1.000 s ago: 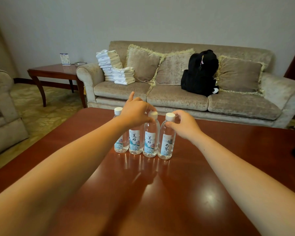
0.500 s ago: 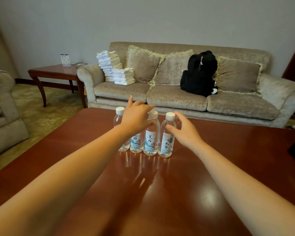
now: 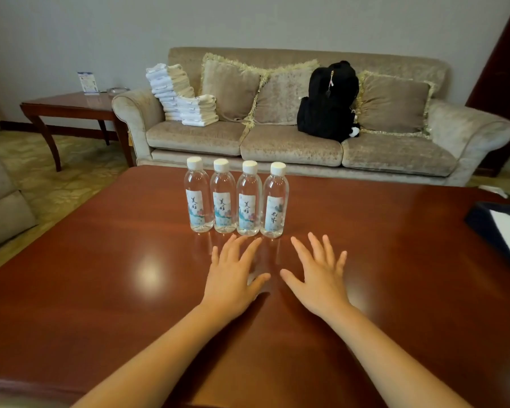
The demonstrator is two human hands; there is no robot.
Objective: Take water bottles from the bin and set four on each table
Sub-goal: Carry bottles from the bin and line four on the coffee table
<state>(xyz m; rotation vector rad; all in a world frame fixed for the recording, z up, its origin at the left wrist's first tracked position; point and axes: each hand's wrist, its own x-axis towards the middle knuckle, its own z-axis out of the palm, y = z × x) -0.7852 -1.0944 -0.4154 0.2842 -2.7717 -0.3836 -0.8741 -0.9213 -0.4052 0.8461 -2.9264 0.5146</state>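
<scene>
1. Four water bottles (image 3: 236, 198) stood in a row on the desk (image 3: 395, 260).
2. Near them, the left grip (image 3: 233, 278) and right grip (image 3: 318, 278) were spread flat, holding nothing.
3. This desk looked done; the far-left table (image 3: 68, 103) likely needed bottles next.

This is looking like a lounge; a cushioned sofa (image 3: 289, 145) is spanning the upper frame; folded towels (image 3: 189, 106) are sitting stacked on it.

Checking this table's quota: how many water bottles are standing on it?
4, upright in one side-by-side row on the table: leftmost bottle, second bottle, third bottle, rightmost bottle. None looks hidden.
</scene>
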